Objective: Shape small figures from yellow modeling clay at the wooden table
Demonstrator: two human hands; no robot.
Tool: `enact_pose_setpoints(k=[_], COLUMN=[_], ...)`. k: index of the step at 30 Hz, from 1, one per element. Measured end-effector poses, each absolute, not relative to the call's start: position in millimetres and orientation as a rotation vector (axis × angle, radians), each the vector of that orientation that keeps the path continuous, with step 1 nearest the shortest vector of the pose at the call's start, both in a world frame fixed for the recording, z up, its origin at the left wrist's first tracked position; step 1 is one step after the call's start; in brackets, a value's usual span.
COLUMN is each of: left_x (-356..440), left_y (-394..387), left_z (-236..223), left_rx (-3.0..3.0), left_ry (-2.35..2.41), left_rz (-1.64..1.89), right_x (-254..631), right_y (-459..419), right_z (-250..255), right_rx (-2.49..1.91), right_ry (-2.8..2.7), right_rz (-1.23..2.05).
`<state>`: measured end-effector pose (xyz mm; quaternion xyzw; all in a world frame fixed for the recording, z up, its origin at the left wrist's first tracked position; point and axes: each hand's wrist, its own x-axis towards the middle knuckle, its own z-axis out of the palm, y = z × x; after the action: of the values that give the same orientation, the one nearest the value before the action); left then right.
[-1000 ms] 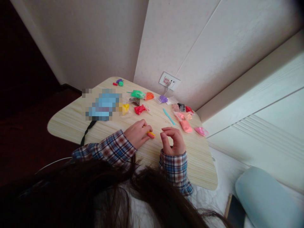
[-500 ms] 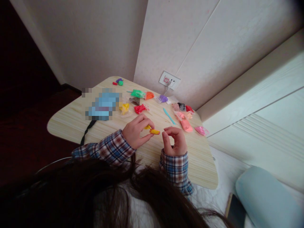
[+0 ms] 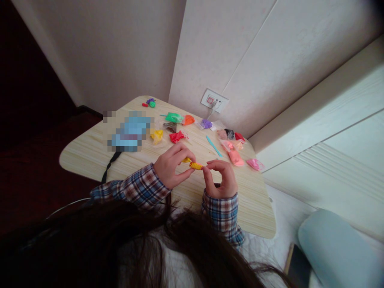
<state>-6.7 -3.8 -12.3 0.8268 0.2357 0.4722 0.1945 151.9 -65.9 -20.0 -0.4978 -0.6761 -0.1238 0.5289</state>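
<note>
The left hand holds a small yellow roll with red marks, pinched near one end between thumb and fingers, and a second yellow bit shows just beside it among the same fingers. The roll sits between the two hands, above the near part of the wooden table. The right hand is curled, its thumb and forefinger nearly meeting at the roll's other end; whether they grip that end or only touch it, I cannot tell. Both wrists are in plaid sleeves. Beyond the left hand lie a red packet and a yellow packet, with a brown packet, a green packet and an orange packet behind them. A blue stick lies beyond the right hand, near a coral packet; a pink packet is at the table's right edge, and a purple packet lies near the wall, below a socket with a plug in it. At the far left corner, a green ball sits close to a purple lump and a red piece.
</note>
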Motion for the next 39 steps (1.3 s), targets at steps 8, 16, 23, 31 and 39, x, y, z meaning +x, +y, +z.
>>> enact_pose_setpoints(k=[8, 16, 23, 31, 39], left_x=[-6.7, -6.8, -7.1, -7.4, -7.6], left_y=[-4.3, -3.3, -3.6, -3.6, -4.4], left_z=[-11.3, -11.8, -12.4, -12.3, -12.0], left_rx=[2.309, 2.324, 2.323, 2.320, 2.318], left_ry=[0.658, 0.651, 0.685, 0.653, 0.662], left_rz=[1.389, 1.372, 1.323, 1.316, 1.304], right_x=[154.2, 151.6, 150.0, 148.0, 150.2], right_y=[-67.8, -67.4, -68.5, -70.4, -69.0], right_z=[-16.5, -16.7, -14.0, -11.9, -16.2], right_rx=[-1.144, -1.160, -1.136, -1.142, -1.186], right_ry=[-1.656, -1.609, -1.628, -1.630, -1.584], right_rz=[-0.320, -0.326, -0.342, -0.327, -0.236])
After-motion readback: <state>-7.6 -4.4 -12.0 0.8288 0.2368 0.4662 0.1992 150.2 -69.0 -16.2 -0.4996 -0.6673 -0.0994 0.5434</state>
